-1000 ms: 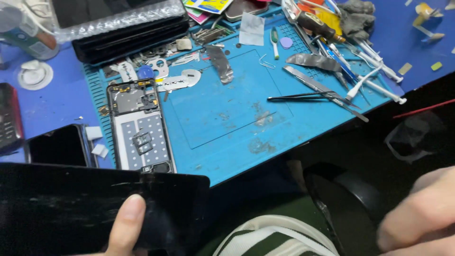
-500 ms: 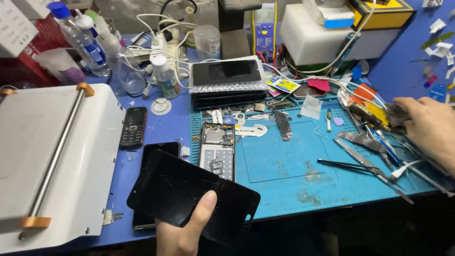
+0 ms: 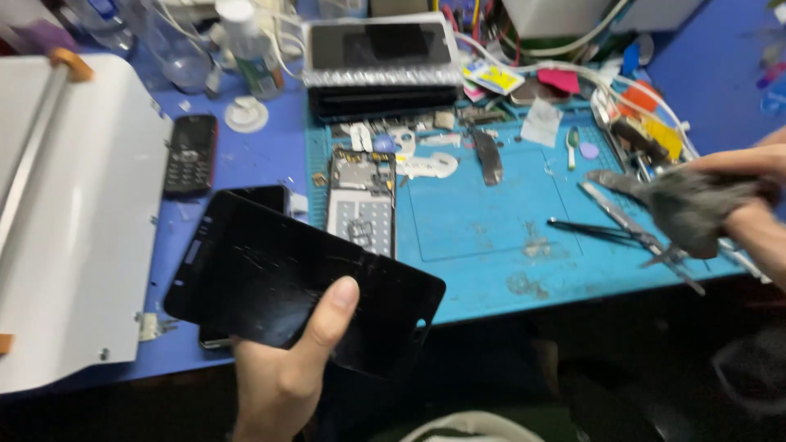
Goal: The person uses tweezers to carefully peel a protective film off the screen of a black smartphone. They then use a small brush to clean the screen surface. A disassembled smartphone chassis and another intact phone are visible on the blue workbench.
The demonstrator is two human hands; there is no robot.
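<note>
Left hand (image 3: pixel 286 372) at 7 o'clock of the view, clamped on a black, scratched glass phone screen panel (image 3: pixel 303 282): thumb pressed flat on its face, the other fingers hidden beneath. Panel is held tilted above the near edge of the bench, its upper corner overlapping a dark smartphone (image 3: pixel 266 196) lying on the blue tabletop (image 3: pixel 246 160).

Right hand (image 3: pixel 757 192) at 3 o'clock, well apart from the left, closed around a crumpled grey cloth (image 3: pixel 696 205). Cloth hangs just over the metal tweezers and hand tools (image 3: pixel 634 221) at the right edge of the teal rubber work mat (image 3: pixel 491 221).

On the mat at 12 o'clock from the panel: an opened phone body with bare circuit board (image 3: pixel 360 200), just beside the panel's far edge. Black fine-tipped tweezers (image 3: pixel 585 231) lie toward 3 o'clock on the mat. A black keypad phone (image 3: pixel 190 153) rests at 10 o'clock, near a large white flat machine with a metal roller bar (image 3: pixel 74 213) filling the left side.
</note>
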